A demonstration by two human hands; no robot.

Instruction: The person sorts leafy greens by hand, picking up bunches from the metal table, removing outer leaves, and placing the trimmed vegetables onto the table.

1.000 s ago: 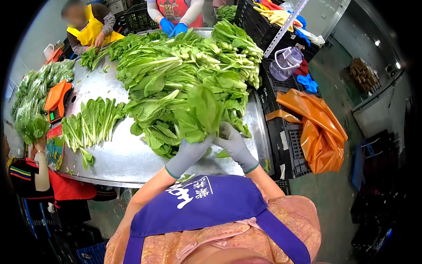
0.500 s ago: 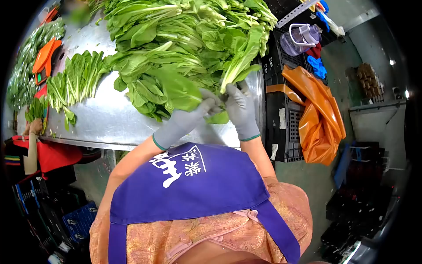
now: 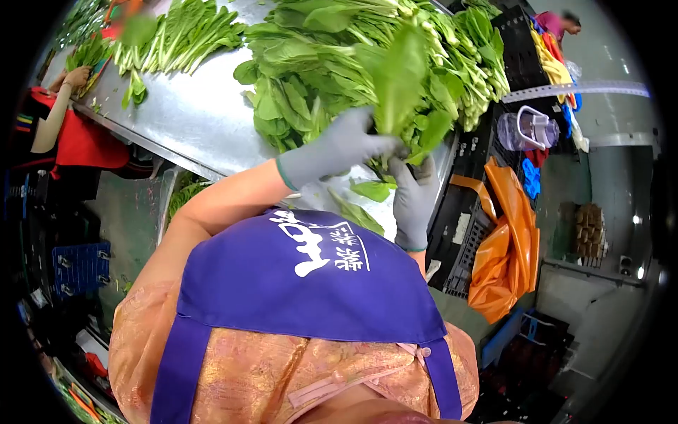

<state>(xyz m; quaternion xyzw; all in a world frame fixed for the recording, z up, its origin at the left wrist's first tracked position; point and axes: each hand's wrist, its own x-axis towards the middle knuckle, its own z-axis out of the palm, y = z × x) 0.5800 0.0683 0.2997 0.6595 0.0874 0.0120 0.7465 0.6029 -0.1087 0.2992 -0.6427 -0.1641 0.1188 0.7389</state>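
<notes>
Both of my hands wear grey gloves with green cuffs and meet at the front of a heap of leafy greens (image 3: 318,63). My left hand (image 3: 339,145) is closed around the lower part of an upright leafy green (image 3: 401,85), whose broad leaf is blurred by motion. My right hand (image 3: 415,198) pinches at the base of the same plant, just below the left fingertips; the exact grip is partly hidden. Beneath the hands, a loose leaf (image 3: 374,189) and another long leaf (image 3: 355,212) lie on the metal table (image 3: 183,116).
A row of greens (image 3: 187,35) lies at the table's far left. A co-worker's hand (image 3: 78,76) holds greens at that edge. To the right stand black crates (image 3: 459,247), an orange plastic sheet (image 3: 505,247) and a purple bottle (image 3: 526,131).
The view has turned, shifting the table contents rightward and upward. My left hand has moved onto the upright green. The leaf that was near the left hand now lies lower, by the apron.
</notes>
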